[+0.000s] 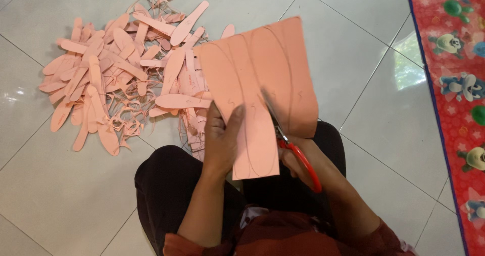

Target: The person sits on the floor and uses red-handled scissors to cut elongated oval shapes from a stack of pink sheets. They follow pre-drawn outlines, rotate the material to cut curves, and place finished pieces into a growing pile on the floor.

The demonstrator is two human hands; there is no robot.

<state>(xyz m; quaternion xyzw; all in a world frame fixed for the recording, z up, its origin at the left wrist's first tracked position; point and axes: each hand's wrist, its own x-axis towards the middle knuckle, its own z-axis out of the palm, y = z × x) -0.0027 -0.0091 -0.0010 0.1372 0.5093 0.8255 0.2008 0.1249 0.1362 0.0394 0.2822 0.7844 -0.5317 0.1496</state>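
Already a wide heap of cut pink pieces (121,74) lies on the tiled floor (60,195), ahead and to my left — long sole-shaped cut-outs mixed with thin curled trimmings. By that heap I judge much of the cutting done. A red patterned mat (454,84) runs along the right edge, well apart from the work.

Over my lap I hold the pink foam sheet (262,74), tilted up toward me. Several outlines are pencilled on it; none looks fully freed, so this sheet still has most of its shapes left in it.

Cut in hand: a slit runs up from the near edge, splitting off a narrow strip at the left of the sheet.

Left hand (221,140) is clamped on that strip's lower left part, thumb on the face, fingers behind.

Right hand (295,160) is mostly hidden behind the sheet; it grasps the red-handled scissors (293,150), fingers through the loops. Blades sit in the slit, just right of my left thumb, pointing away from me.
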